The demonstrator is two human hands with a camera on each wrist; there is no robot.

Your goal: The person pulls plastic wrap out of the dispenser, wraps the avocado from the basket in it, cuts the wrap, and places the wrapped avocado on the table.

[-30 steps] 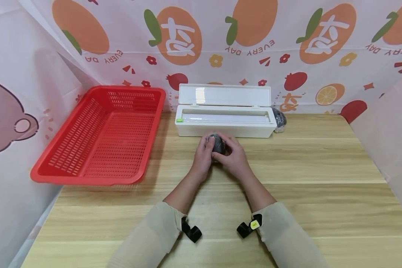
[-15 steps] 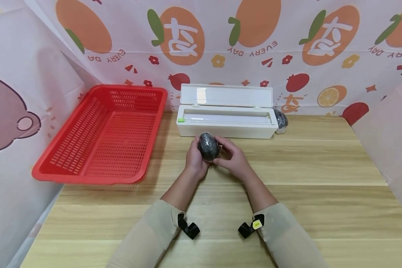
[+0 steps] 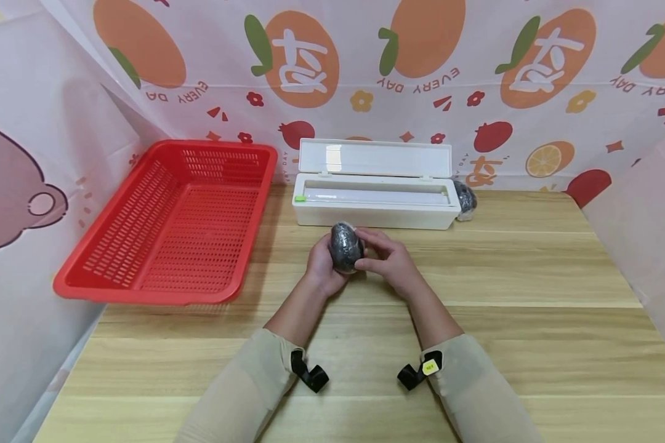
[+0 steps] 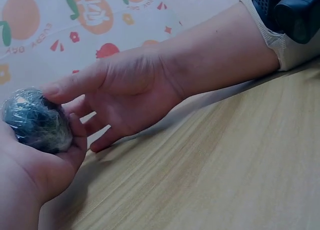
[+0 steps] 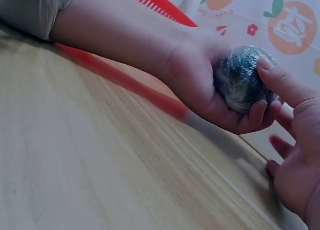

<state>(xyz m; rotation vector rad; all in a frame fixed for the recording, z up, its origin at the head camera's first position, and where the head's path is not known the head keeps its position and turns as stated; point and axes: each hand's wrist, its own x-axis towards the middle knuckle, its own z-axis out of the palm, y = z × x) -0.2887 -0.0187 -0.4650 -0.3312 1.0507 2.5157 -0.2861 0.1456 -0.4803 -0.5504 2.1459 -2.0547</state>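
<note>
A dark egg-shaped avocado (image 3: 346,248) tightly wrapped in cling film is held above the wooden table, in front of the white box. My left hand (image 3: 322,266) cups it from the left and below, its fingers curled round the underside. My right hand (image 3: 394,263) is at its right side; the thumb tip touches the film, and the remaining fingers are loosely bent. In the right wrist view the right thumb lies on the glossy wrap of the avocado (image 5: 242,82). The left wrist view shows the avocado (image 4: 37,120) at the far left, partly covered by the left hand.
Behind the hands stands a white cling film dispenser (image 3: 377,215), its lid raised and a roll inside. A second film-wrapped dark item (image 3: 465,200) sits at its right end. The red perforated basket (image 3: 257,221) is at the left. A printed cloth (image 3: 410,111) hangs behind.
The avocado, earlier mostly covered between both hands, has turned and shifted slightly left into the left palm, its upper surface now showing. The right hand has loosened and drawn back a little.
</note>
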